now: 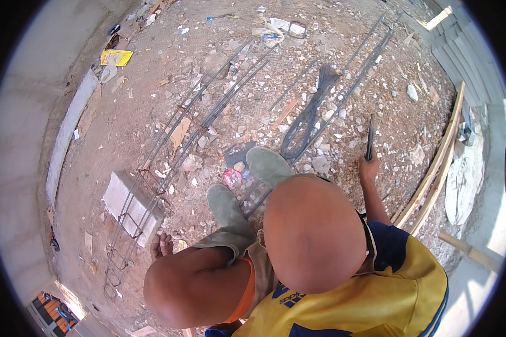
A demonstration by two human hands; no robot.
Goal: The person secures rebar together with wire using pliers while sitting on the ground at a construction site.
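Rubble-strewn ground (87, 194) spreads around us, with a pale wall (28, 129) along its left. Farther in, a rebar cage (203, 128) lies across a concrete block (136, 209); our left hand (162, 246), fingers curled, is close by the block's near corner, and we cannot tell whether it grips anything. Looped dark wire (316, 101) lies just ahead of our right boot (267, 167). Our right hand (369, 168) grips a slim dark tool (370, 137), left of wooden planks (434, 171).

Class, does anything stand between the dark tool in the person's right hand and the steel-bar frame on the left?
Yes: the person's right knee and both grey-green boots come between the dark tool in the right hand and the steel-bar frame. Farther forward, a wire bundle also lies between them, on the ground.
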